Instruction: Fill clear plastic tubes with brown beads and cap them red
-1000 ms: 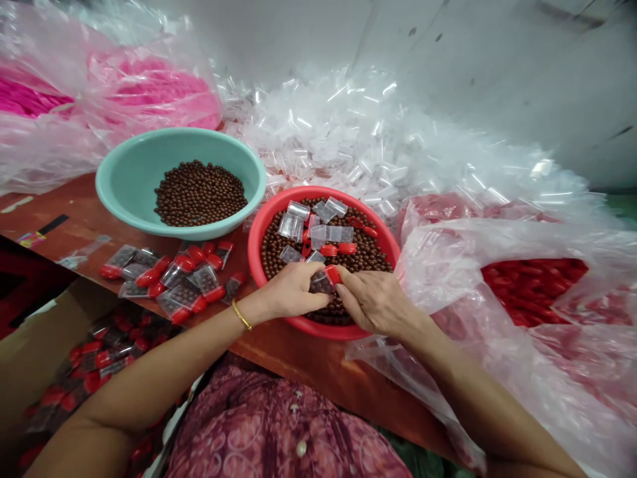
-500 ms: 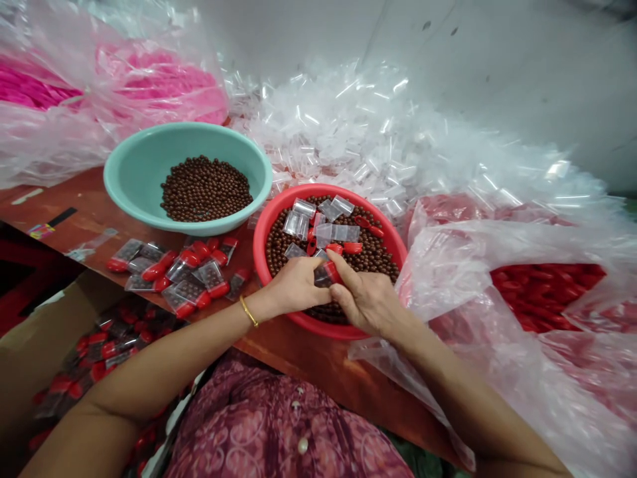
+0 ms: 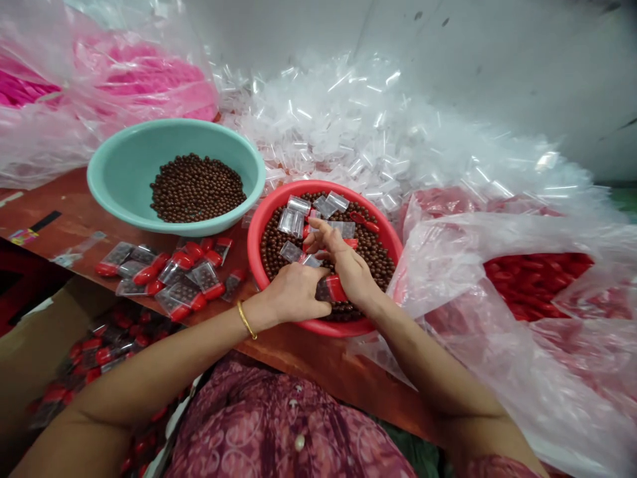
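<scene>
A red bowl (image 3: 259, 229) of small brown balls stands on the table in front of me, with empty clear packets (image 3: 291, 222) and red caps (image 3: 362, 221) lying on the balls. My left hand (image 3: 293, 292) is closed on a small filled packet with a red cap (image 3: 332, 289) over the bowl's near side. My right hand (image 3: 343, 262) stretches over the balls, fingers spread, fingertips at the empty packets and a red cap.
A teal bowl (image 3: 119, 169) of brown balls stands to the left. Finished red-capped packets (image 3: 169, 272) lie between the bowls, more in a box (image 3: 94, 345) below. A heap of clear packets (image 3: 358, 133) behind, a bag of red caps (image 3: 537, 282) right, pink bags (image 3: 124, 79) far left.
My right hand has let go of the filled packet and reached forward over the balls. The left hand keeps the packet, which sits a little nearer the bowl's rim.
</scene>
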Demonstrator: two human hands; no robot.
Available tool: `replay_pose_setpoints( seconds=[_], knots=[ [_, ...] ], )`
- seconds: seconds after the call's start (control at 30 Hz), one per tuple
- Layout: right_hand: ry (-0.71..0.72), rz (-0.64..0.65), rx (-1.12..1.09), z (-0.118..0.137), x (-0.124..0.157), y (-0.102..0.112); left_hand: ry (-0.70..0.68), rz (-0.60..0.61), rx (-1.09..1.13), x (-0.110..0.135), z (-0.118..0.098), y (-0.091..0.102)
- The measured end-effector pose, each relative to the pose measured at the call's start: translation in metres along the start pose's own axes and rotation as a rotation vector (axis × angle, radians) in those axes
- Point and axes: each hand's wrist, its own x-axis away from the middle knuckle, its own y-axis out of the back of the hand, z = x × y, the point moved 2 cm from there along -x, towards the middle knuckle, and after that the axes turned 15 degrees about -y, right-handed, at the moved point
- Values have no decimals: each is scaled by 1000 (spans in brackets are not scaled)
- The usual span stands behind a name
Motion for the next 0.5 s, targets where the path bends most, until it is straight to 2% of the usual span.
replay_pose_setpoints(
  seconds=[0.17, 0.3, 0.4, 0.43, 0.5],
  knots=[
    [180, -63, 144, 10, 4, -2, 27, -52, -37, 1, -4, 0],
    [61, -84, 68, 4, -6, 12, 12, -215, -46, 14, -4, 5],
    [14, -120, 159, -6, -12, 36, 151, -417, -79, 49, 10, 22],
    [26, -131, 270, -9, -12, 43, 242, -475, -133, 66, 17, 31],
    [70, -112, 557, -15, -11, 52, 454, -508, -306, 103, 32, 49]
  ],
)
